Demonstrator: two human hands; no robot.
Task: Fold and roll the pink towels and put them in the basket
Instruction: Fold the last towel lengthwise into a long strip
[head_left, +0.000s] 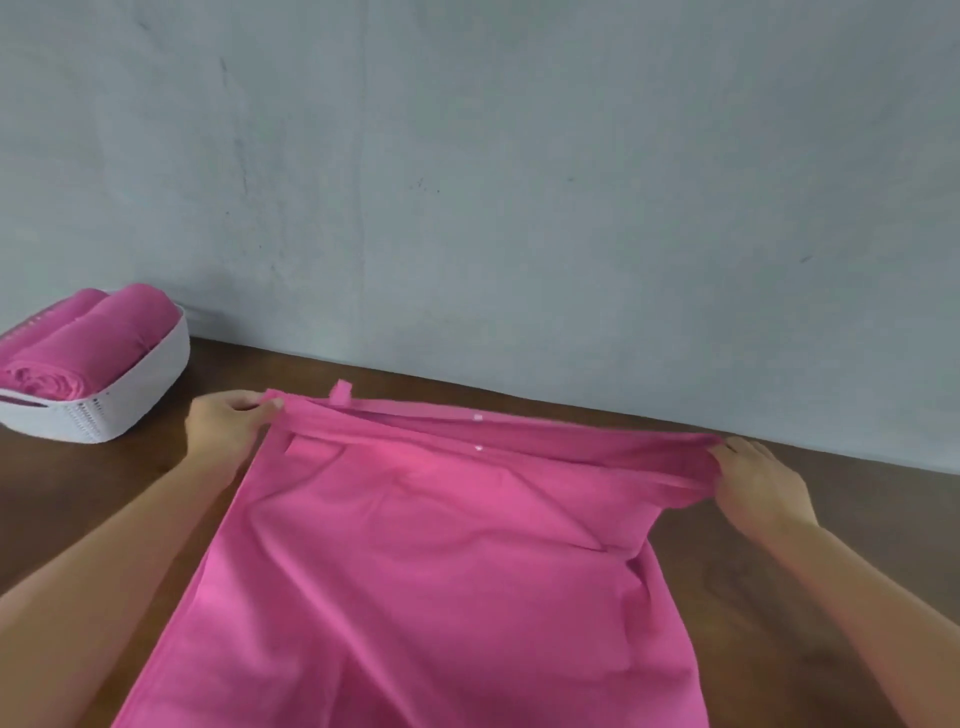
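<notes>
Head cam: left hand (228, 421) and right hand (761, 480) each pinch a far corner of the pink towel (431, 561), keeping the edge taut for folding. Basket (130, 400) sits off left, clear of the work, two rolled towels (88, 343) inside

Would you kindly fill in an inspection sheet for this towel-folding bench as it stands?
Surface: brown wooden table, against a wall.
Job's things: pink towel spread flat, far edge folded over; white basket far left holding rolled towels.
Clutter: nothing seen.
Hands: left hand grips the towel's far left corner; right hand grips the far right corner.
Cables: nothing seen.
Surroundings: bare grey wall, scuffed.
</notes>
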